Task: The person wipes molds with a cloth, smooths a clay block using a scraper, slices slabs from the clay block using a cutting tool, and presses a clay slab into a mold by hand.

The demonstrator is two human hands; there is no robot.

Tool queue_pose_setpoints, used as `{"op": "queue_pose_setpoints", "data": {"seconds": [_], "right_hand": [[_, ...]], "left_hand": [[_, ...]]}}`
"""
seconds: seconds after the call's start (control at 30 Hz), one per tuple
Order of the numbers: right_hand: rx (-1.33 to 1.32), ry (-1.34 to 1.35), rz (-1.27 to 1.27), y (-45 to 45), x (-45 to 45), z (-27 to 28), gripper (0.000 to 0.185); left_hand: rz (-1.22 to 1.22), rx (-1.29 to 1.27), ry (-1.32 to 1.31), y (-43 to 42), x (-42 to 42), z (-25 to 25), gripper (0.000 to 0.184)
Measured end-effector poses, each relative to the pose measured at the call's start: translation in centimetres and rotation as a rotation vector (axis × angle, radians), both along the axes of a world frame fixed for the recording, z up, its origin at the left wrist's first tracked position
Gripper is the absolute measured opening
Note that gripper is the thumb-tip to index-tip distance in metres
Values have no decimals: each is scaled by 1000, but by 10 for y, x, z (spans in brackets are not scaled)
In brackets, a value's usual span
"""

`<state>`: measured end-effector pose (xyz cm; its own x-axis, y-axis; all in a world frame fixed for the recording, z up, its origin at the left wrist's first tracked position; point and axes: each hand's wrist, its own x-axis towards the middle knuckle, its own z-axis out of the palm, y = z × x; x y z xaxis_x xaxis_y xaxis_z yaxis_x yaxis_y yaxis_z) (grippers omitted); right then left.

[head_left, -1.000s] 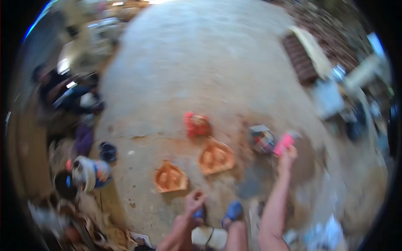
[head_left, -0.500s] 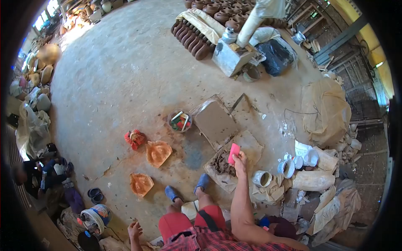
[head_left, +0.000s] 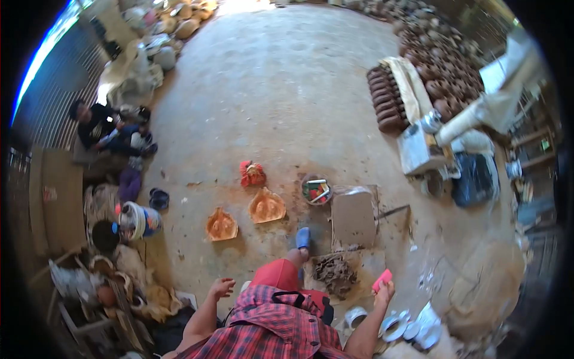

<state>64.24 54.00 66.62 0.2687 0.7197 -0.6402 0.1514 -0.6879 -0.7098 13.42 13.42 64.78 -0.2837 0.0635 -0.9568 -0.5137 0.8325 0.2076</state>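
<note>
My right hand (head_left: 386, 292) is closed around a pink flat rectangular piece (head_left: 381, 279), whose exact kind I cannot make out. It is held up to the right of a heap of brown clay (head_left: 335, 275) on a stained sheet. My left hand (head_left: 223, 288) is beside my red shorts, holding nothing, its fingers loosely apart. In front of me lie two orange mould-like halves (head_left: 221, 225) with hollowed faces. A red cloth bundle (head_left: 252, 173) sits behind them. A bowl (head_left: 315, 189) of coloured items and white sticks stands beside a flat grey-brown board (head_left: 353, 219).
A seated person (head_left: 110, 128) is at the left, near a bucket (head_left: 140, 221) and dark sandals (head_left: 158, 198). White containers (head_left: 394, 328) stand at the lower right. Rows of brown clay pots (head_left: 442, 78) and a pale block (head_left: 421, 149) are farther back right.
My view has swung to the left, with the scene shifting right. My right hand has moved away from above the clay heap to its right, still holding the pink piece. I appear more upright.
</note>
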Motion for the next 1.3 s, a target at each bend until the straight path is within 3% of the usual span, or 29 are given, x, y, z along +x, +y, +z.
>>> {"op": "queue_pose_setpoints", "data": {"seconds": [0.17,0.4,0.5,0.7,0.83,0.97,1.07,1.2,1.3], "right_hand": [[17,27,82,67,-22,-1,28],[1,61,375,175,-78,39,33],[63,88,469,205,-89,31,32],[58,19,562,230,-123,56,28],[159,113,654,248,-97,13,25],[-39,59,820,281,-92,22,26],[-32,164,874,314,-83,-9,30],[111,253,1055,371,-66,-52,29],[89,275,1014,407,-53,-70,30]], "left_hand": [[189,178,4,76,6,-84,48],[131,346,77,243,-6,-24,50],[151,448,109,264,-19,-4,50],[356,291,177,238,-15,-19,42],[468,258,175,207,18,-50,32],[545,194,203,220,67,-50,26],[631,192,244,249,106,-46,21],[692,262,372,304,157,-36,32],[684,373,464,339,188,-18,42]]}}
